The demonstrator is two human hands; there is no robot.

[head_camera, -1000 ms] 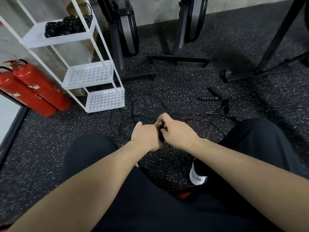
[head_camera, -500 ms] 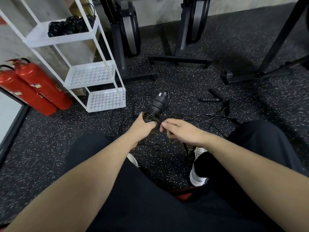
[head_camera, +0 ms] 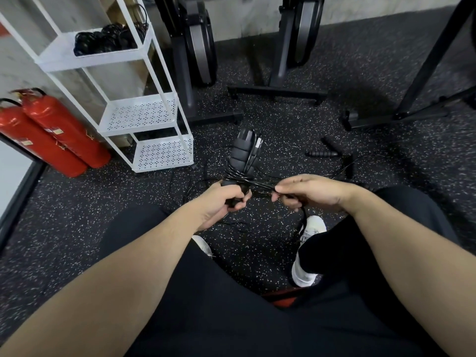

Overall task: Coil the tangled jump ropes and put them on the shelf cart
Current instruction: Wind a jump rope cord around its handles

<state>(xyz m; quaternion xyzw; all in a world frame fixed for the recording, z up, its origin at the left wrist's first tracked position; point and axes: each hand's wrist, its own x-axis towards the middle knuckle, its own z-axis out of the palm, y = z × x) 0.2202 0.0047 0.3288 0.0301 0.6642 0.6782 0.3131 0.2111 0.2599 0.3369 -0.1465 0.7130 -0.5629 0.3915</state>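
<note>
My left hand grips the lower end of a pair of black jump rope handles that stand upright, with thin black cord wound around them. My right hand pinches that cord just right of the handles, and a loop hangs down below it. More tangled black rope lies on the floor beyond my hands, with loose ribbed handles. The white three-tier shelf cart stands at the left; coiled black ropes lie on its top tier.
Two red fire extinguishers lean left of the cart. Black exercise machine bases stand along the back wall, and a dark frame is at the right. My knees and white shoes are below my hands on the speckled rubber floor.
The handles have come up from between my closed hands and now stand upright in my left hand. My right hand has drawn away to the right with the cord.
</note>
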